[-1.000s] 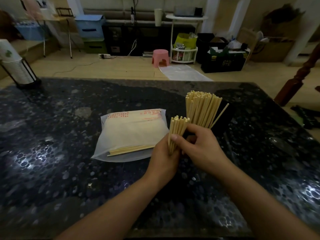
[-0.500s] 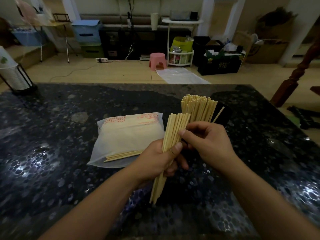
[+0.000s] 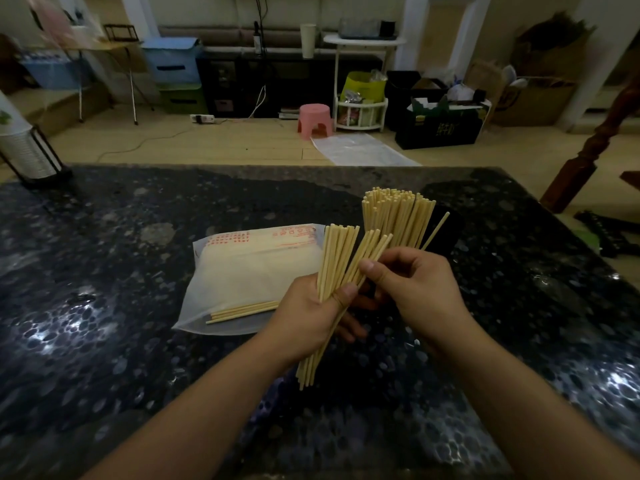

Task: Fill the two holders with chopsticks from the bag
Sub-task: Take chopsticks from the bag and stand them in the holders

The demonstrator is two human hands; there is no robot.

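Two hands meet over the near middle of the dark speckled table point(image 3: 104, 271). My left hand point(image 3: 311, 317) grips a bundle point(image 3: 337, 261) of chopsticks around its middle, thumb across the front, with the tips fanning up and away and the lower ends pointing down toward me. My right hand point(image 3: 419, 292) pinches a few sticks point(image 3: 372, 252) from the right side of that fan, fingers curled, splitting them off at an angle from the rest. Just beyond the hands, a black holder point(image 3: 446, 233) stands packed with upright chopsticks point(image 3: 398, 216), one loose stick leaning out to the right; I can make out only this one dark holder, mostly hidden behind its load. To the left lies the bag point(image 3: 256, 271), a flat translucent pouch with red print at its far edge, and several chopsticks point(image 3: 242, 311) poke from its near right side. At the far left corner stands a cup rack point(image 3: 27, 154).
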